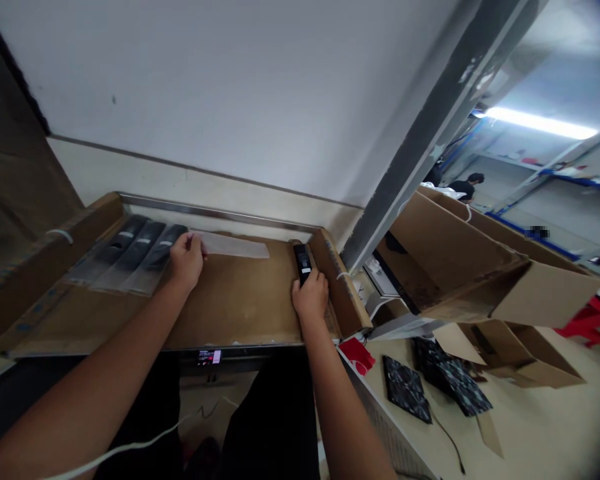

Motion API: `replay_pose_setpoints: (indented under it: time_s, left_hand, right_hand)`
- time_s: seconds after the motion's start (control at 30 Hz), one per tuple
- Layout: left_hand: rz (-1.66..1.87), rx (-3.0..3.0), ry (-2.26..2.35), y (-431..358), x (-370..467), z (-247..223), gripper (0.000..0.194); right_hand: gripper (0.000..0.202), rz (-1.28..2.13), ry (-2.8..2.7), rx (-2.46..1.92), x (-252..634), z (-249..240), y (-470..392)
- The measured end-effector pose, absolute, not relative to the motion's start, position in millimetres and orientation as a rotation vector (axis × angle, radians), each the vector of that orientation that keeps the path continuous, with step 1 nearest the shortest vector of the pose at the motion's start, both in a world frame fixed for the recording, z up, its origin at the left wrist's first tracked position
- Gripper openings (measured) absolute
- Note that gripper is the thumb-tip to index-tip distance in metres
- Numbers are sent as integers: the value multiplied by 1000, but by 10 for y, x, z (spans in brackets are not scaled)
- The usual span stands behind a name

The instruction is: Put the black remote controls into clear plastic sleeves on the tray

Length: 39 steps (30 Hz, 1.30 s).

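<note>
My left hand [187, 259] is closed, pinching one end of a long, flat, translucent plastic sleeve [235, 245] that stretches to the right over the cardboard. On the right side of the work surface, my right hand [311, 295] wraps around the lower end of a slim black object [303, 259] with a small white label; its exact kind cannot be made out. Left of my left hand, several dark objects in clear plastic bags [143, 243] lie side by side. The brown cardboard work surface [230, 307] lies under both hands.
Raised cardboard walls [337, 280] edge the surface at the sides. Large cardboard boxes [470, 267] stand to the right, with black patterned packages [405, 388] on the floor below. A white cable [150, 443] crosses near my legs. A person [463, 189] is far back.
</note>
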<state>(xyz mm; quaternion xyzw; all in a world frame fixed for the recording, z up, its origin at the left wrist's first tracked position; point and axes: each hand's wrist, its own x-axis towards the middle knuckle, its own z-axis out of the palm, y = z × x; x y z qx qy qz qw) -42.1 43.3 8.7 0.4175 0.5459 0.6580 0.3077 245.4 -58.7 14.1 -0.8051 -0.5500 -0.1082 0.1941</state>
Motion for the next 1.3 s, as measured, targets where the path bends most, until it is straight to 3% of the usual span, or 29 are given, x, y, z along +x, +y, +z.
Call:
replay_pose_setpoints:
  time_s: [0.13, 0.83, 1.0, 1.17, 1.3]
  left_hand:
    - [1720, 1100, 1444, 430, -420, 43, 19]
    - [1722, 1161, 1335, 491, -424, -42, 20]
    - [1700, 1267, 1358, 477, -423, -18, 21]
    - [1671, 1330, 1514, 522, -435, -51, 14]
    - [1763, 1320, 1609, 597, -439, -136, 33]
  right_hand:
    - [54, -375, -1543, -2254, 2489, 100, -451]
    - [34, -520, -1523, -2137, 2453, 64, -291]
    - [36, -336, -1863, -1685, 2379, 45, -275]
    - [42, -115, -2010, -1596, 2284, 46, -253]
    - [40, -43, -2056, -1533, 2268, 49, -239]
